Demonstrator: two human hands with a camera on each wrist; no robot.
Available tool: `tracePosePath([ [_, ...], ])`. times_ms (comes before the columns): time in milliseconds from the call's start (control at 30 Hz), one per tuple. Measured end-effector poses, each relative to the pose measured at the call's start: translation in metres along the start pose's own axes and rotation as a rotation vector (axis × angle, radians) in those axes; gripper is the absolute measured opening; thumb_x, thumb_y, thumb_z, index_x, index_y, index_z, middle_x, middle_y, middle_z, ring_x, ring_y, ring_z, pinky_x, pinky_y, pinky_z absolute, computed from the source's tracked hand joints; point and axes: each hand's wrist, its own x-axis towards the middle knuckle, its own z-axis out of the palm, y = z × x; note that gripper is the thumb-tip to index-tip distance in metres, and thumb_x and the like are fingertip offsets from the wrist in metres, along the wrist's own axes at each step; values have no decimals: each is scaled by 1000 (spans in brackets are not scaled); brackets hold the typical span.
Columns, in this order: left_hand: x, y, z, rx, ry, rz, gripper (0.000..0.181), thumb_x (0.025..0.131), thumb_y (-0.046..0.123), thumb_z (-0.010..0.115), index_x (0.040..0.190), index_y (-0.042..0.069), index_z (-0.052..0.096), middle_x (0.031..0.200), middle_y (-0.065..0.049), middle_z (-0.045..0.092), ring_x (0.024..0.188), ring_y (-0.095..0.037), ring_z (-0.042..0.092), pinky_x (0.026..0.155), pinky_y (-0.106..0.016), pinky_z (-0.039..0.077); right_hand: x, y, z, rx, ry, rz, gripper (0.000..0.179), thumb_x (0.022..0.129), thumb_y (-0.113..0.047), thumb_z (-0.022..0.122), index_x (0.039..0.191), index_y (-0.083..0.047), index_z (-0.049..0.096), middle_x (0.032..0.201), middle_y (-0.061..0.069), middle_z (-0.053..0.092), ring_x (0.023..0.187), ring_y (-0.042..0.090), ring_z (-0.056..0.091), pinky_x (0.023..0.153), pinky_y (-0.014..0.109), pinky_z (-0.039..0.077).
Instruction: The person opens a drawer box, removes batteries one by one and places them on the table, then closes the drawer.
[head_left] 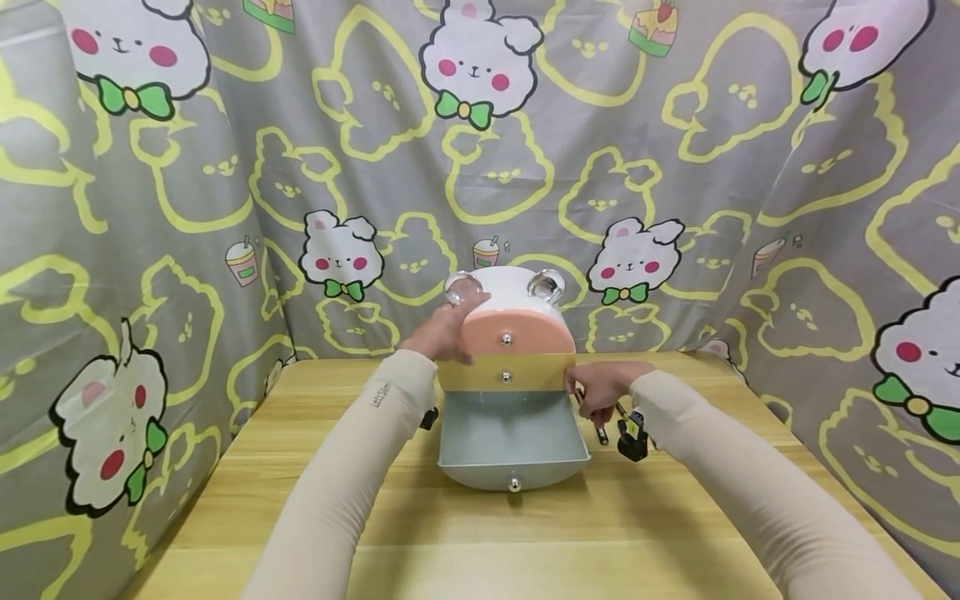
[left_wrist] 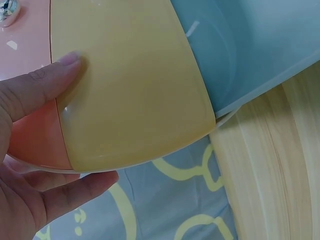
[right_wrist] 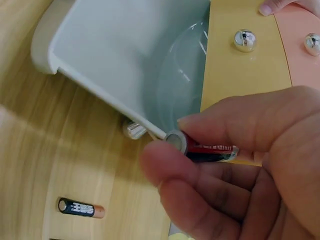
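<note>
A small drawer box (head_left: 483,283) with a white top and clear round ears stands on the table. Its peach top drawer (head_left: 487,329) and yellow middle drawer (head_left: 468,375) are closed, while the grey-green bottom drawer (head_left: 510,433) is pulled out. My left hand (head_left: 442,329) holds the box by its left side, thumb (left_wrist: 45,85) on the front and fingers along the side. Beside the box's right side, my right hand (head_left: 607,385) pinches a red-and-black battery (right_wrist: 210,152) between thumb and fingers, close to the open drawer's edge.
Another battery (right_wrist: 81,207), black and copper, lies on the wooden table (head_left: 480,550) to the right of the drawer. Silver ball knobs stick out from the drawers, the lowest knob (head_left: 514,483) furthest forward. A patterned curtain (head_left: 495,183) surrounds the table's back and sides.
</note>
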Motion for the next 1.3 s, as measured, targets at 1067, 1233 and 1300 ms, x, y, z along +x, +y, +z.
tracePosePath([
  [1067,3,-1,-1,-43,-3,-39,127,53,-4,92,152,39,24,143,-17,44,124,-34,44,98,-50,41,4,56,10,39,78,44,23,90,-5,66,99,-3,45,66,9,60,55,17,58,56,33,54],
  [1233,4,-2,0,-28,-8,-40,127,54,-2,92,152,40,23,139,-17,47,121,-33,46,96,-49,43,7,68,13,54,88,55,21,92,-8,65,97,-2,45,67,9,59,53,15,53,53,30,49],
  [1300,3,-2,0,-31,-12,-37,127,54,-2,92,152,40,23,139,-16,47,121,-33,46,96,-49,43,8,73,15,69,92,59,21,93,-8,64,98,-2,45,65,8,58,52,14,49,52,29,46],
])
